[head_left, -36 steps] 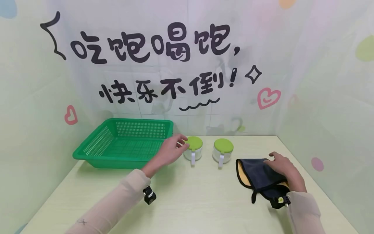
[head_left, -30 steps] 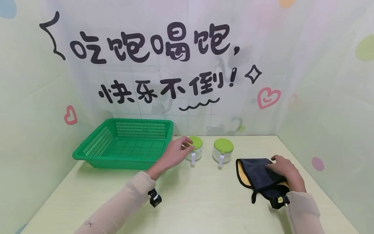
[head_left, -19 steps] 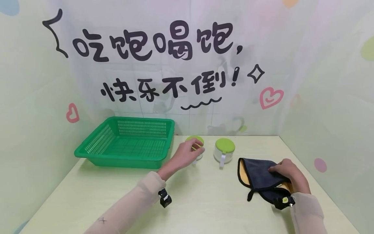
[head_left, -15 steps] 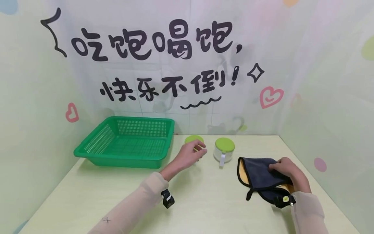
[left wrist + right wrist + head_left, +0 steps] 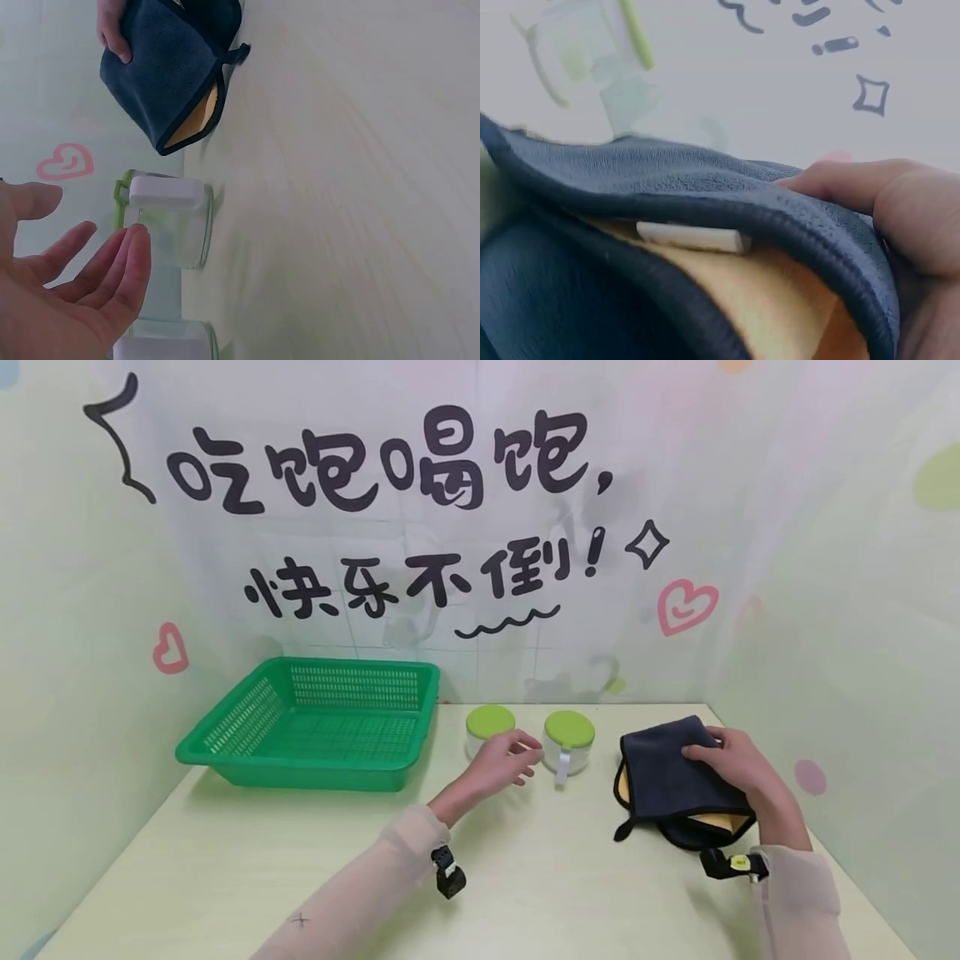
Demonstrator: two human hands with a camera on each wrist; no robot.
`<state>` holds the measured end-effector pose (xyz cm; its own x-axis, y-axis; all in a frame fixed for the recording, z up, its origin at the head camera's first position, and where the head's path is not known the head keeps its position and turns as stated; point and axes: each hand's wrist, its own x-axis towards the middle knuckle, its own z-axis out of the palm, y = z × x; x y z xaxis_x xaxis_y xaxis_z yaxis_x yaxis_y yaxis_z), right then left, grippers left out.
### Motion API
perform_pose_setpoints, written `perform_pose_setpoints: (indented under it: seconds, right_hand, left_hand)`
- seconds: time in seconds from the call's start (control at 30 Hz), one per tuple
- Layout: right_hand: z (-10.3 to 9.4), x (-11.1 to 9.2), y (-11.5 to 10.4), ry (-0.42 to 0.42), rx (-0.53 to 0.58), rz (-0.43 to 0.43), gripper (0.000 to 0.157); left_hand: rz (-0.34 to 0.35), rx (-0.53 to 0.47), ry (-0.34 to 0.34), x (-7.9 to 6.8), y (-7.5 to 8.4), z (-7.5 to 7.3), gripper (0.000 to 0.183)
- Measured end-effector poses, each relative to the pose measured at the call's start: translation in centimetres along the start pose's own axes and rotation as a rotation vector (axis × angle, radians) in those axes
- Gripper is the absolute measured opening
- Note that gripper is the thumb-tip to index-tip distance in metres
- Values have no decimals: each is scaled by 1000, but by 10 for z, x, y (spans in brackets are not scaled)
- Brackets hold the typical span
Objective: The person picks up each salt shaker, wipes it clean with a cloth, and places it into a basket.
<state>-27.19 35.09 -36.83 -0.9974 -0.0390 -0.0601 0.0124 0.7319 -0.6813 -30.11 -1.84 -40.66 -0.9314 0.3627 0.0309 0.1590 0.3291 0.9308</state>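
Note:
My right hand (image 5: 738, 760) pinches a folded cleaning cloth (image 5: 667, 772), dark blue-grey on one face and yellow-orange inside, with black edging and a small hanging loop. Its raised far side is up off the table. In the right wrist view a white tag (image 5: 694, 237) shows between the layers, and the thumb (image 5: 855, 184) lies on top. My left hand (image 5: 506, 762) is held with loosely bent fingers and nothing in it, in front of two clear jars with green lids. It partly covers the left jar (image 5: 489, 721); the fingertips come near the right jar (image 5: 567, 735) with its white handle.
A green perforated plastic basket (image 5: 307, 777) stands at the back left of the pale wooden table (image 5: 555, 877). A printed curtain (image 5: 480, 527) with black lettering closes off the back and sides.
My left hand has moved right, from beside the left jar toward the right jar. My right hand has taken hold of the cloth and lifted it.

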Motion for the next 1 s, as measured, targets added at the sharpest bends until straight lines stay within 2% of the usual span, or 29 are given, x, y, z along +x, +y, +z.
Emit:
perform_pose_setpoints:
  seconds: [0.2,0.5,0.7,0.87,1.0]
  right_hand:
    - [-4,-6,-16,99,40,-85,68]
    - [-9,-17,-39,272,11,-256,38]
    - [-8,-23,-50,415,-40,-296,25]
    - [-10,-31,-54,443,-65,-305,25]
    - [-11,-32,-56,442,-70,-328,26]
  left_hand:
    - [-50,-50,-7,7,-1,11,34]
    - [-149,-119,1,16,-9,27,38]
    - [-218,-170,0,21,-12,39,39]
    - [-224,-184,-3,20,-8,52,39]
    - [-251,-214,-4,22,-4,57,34]
